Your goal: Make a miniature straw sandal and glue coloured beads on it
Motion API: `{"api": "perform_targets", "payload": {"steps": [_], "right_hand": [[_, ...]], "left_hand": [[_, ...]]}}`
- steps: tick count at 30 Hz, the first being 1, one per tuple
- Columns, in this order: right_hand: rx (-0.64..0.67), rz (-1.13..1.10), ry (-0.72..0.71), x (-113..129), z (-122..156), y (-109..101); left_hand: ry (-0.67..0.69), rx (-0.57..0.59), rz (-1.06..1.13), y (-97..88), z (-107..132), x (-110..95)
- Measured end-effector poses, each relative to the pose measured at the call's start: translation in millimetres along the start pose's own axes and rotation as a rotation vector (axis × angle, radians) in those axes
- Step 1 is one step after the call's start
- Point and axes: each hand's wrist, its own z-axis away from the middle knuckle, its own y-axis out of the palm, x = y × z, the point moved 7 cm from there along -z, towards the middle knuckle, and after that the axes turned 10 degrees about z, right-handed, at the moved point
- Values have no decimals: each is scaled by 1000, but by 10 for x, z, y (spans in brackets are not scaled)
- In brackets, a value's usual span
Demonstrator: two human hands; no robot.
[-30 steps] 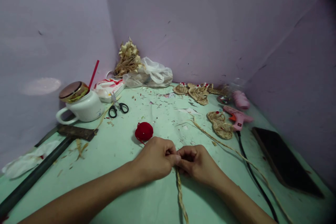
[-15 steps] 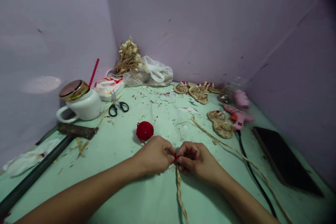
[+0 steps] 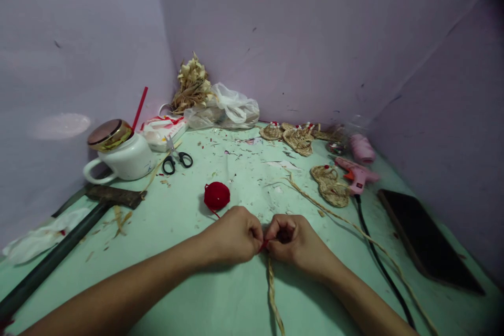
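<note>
My left hand [image 3: 235, 235] and my right hand [image 3: 296, 244] meet near the front of the green table [image 3: 220, 294], fingers curled together. Between the fingertips a bit of red thread [image 3: 263, 244] shows, at the top end of a braided straw cord [image 3: 274, 299] that runs toward me. Both hands pinch that spot. A ball of red yarn [image 3: 216, 196] lies just beyond my left hand, its thread leading toward my fingers.
At the left stand a white mug with a gold lid [image 3: 118, 155], black scissors [image 3: 177, 160] and a hammer [image 3: 71, 236]. Woven straw hearts [image 3: 329, 185], a pink glue gun [image 3: 356, 176] with black cable and a dark phone [image 3: 425, 241] lie at the right. Plastic bags [image 3: 224, 110] fill the corner.
The hands have stayed in place; the red thread came into view between the fingertips, and the fingers have shifted slightly around the cord's end.
</note>
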Motion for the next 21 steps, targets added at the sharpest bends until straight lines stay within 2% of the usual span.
{"api": "perform_targets", "payload": {"steps": [3, 6, 10, 16, 21], "right_hand": [[20, 3, -92, 34, 20, 35], [30, 10, -154, 59, 55, 64], [5, 50, -187, 67, 77, 72], [-133, 236, -253, 94, 83, 15], [-270, 422, -405, 238, 167, -18]], "left_hand": [[-118, 39, 220, -8, -36, 114], [-157, 135, 303, 50, -42, 135], [-181, 76, 335, 24, -55, 177], [-109, 17, 257, -33, -77, 203], [-86, -7, 201, -46, -74, 172]]}}
